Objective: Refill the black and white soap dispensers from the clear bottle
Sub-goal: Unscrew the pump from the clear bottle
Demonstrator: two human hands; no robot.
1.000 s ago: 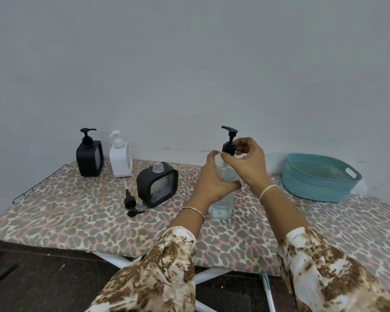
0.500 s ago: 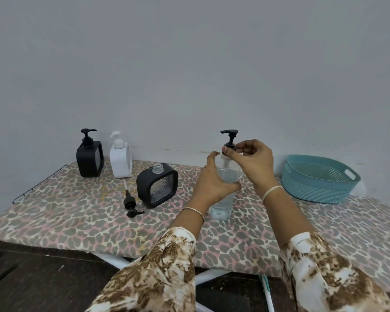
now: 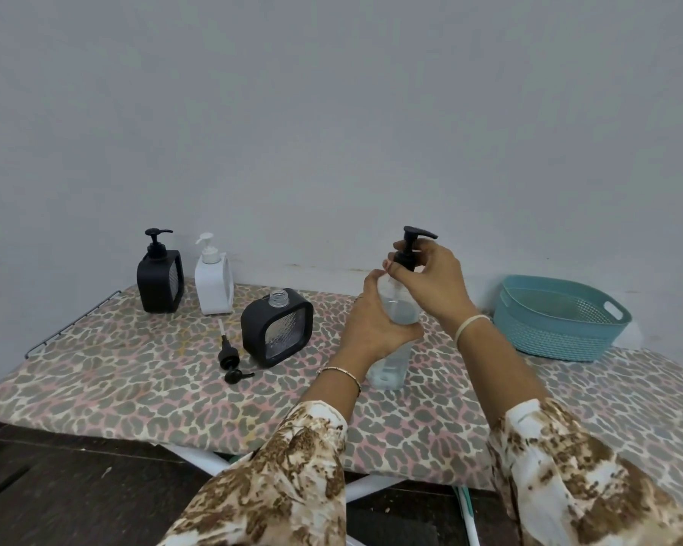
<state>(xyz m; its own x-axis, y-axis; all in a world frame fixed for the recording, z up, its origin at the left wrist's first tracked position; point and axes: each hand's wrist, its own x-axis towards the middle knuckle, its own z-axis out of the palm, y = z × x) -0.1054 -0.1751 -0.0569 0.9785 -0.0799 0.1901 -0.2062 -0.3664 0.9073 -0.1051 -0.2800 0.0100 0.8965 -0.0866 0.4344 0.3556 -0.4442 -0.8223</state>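
Far left, against the wall, a black square plastic soap dispenser [image 3: 159, 283] is standing upright on the leopard-print padded surface [image 3: 135, 388], pump fitted. Just beside it a white plastic soap dispenser [image 3: 213, 285] is standing, pump fitted too. Nearer the front edge, a loose black pump head [image 3: 229, 354] is lying on its side, just beside a second black square dispenser [image 3: 277, 327] whose threaded clear neck is being left uncapped.

Into the middle now: the clear plastic bottle [image 3: 391, 360] is being held upright on the surface, and its body is being gripped by the left hand [image 3: 375, 329], fingers wrapped round it. At the bottle's top, the black pump collar [image 3: 407, 262] is being pinched by the curled fingers and thumb of the right hand [image 3: 430, 277].

Off to the right, a teal perforated plastic basket [image 3: 560, 317] is sitting near the wall, well apart from the bottle.
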